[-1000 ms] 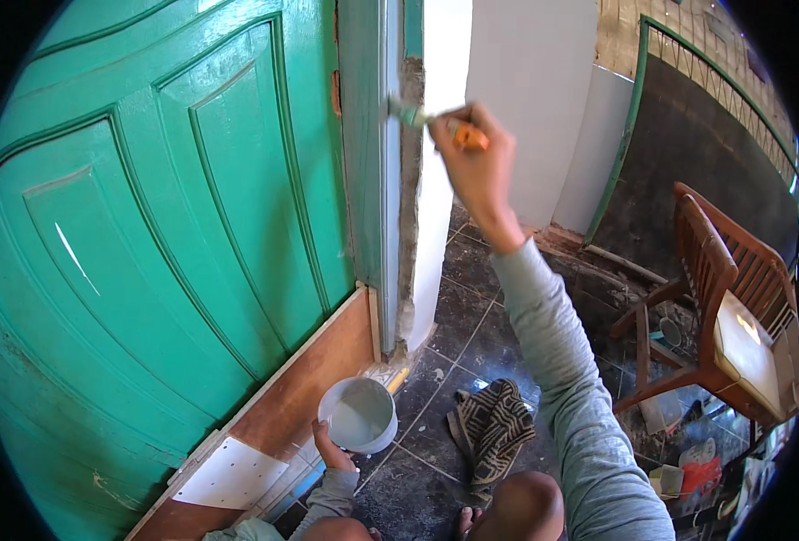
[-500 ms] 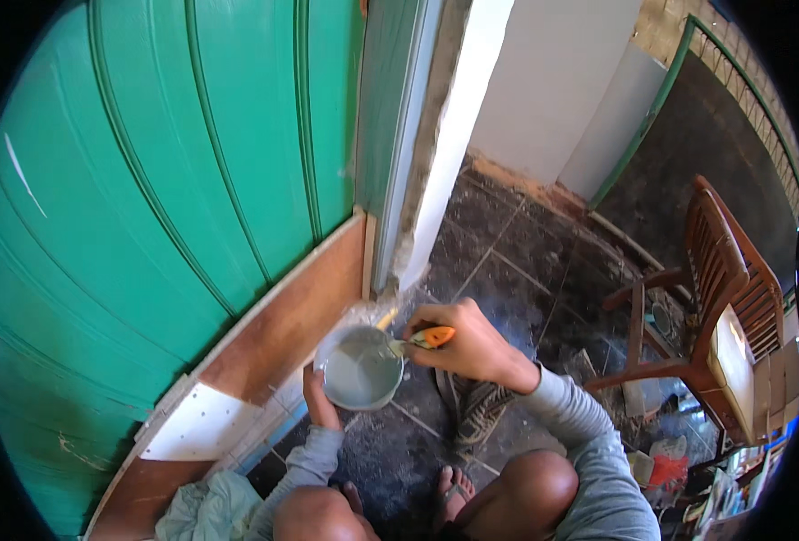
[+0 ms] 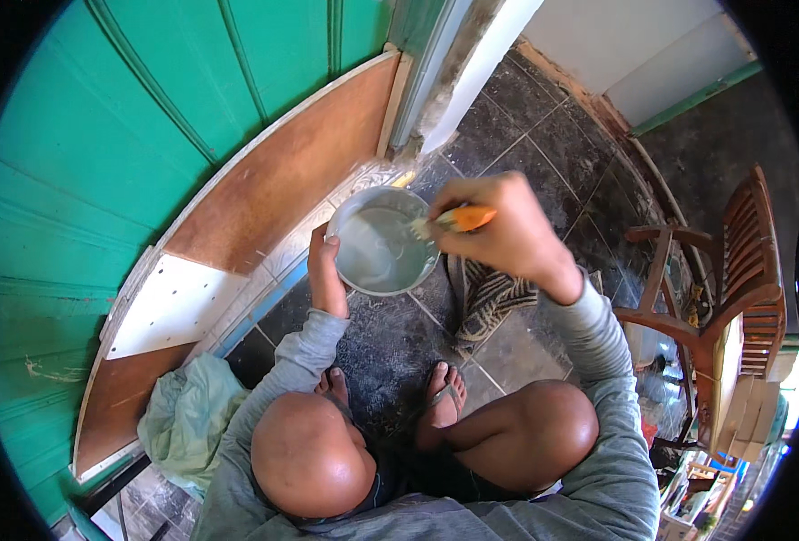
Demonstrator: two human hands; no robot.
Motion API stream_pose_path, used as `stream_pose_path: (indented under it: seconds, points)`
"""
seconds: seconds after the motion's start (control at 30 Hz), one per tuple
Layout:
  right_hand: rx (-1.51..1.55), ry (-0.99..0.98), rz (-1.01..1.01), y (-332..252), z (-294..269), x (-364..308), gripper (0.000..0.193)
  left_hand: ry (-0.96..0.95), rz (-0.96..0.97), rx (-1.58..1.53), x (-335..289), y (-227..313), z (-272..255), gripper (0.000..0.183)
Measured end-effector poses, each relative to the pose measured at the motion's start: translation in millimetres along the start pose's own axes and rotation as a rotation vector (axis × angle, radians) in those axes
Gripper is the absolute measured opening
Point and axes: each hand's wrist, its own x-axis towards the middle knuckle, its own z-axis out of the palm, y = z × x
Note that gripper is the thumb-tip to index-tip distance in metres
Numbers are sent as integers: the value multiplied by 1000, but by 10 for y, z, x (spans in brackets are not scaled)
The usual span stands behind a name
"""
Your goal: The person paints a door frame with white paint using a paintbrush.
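A round grey tub with thin, pale greyish-white liquid is held in front of my knees. My left hand grips its left side, with the thumb at the rim and the other fingers mostly hidden behind the wall. My right hand is closed around a paintbrush with an orange handle. The brush slants over the tub's right rim, and its pale bristles are at the liquid near that side. Swirl marks show on the liquid's surface.
Left stands a green door with a brown board along its bottom. A patterned cloth lies on the dark tiles right of the tub. A wooden chair stands at right. A pale green plastic bag lies by my left arm.
My view has tilted downward, so the tub and both hands appear higher and larger. Both hands keep their holds, and the brush stays at the tub's right side.
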Motion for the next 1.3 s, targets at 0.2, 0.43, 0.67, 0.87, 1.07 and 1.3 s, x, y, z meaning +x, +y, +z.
stream_pose_path:
  seconds: [0.2,0.43,0.67,0.87,1.07,1.3]
  points:
    - [188,134,123,85,-49,-175,14,-1,43,14,62,-37,15,47]
    - [-200,-13,-13,120,310,-99,15,-34,75,2,-2,1,90,51]
    - [-143,20,-1,156,263,-142,15,-31,84,38,-7,23,90,54]
    - [304,302,135,87,-97,-389,9,-15,41,33,25,-19,-32,54]
    - [965,460,524,489,103,-722,8,-47,13,-84,112,-20,0,55]
    - [1285,554,637,556,326,-857,10,23,-83,-63,72,106,83,50]
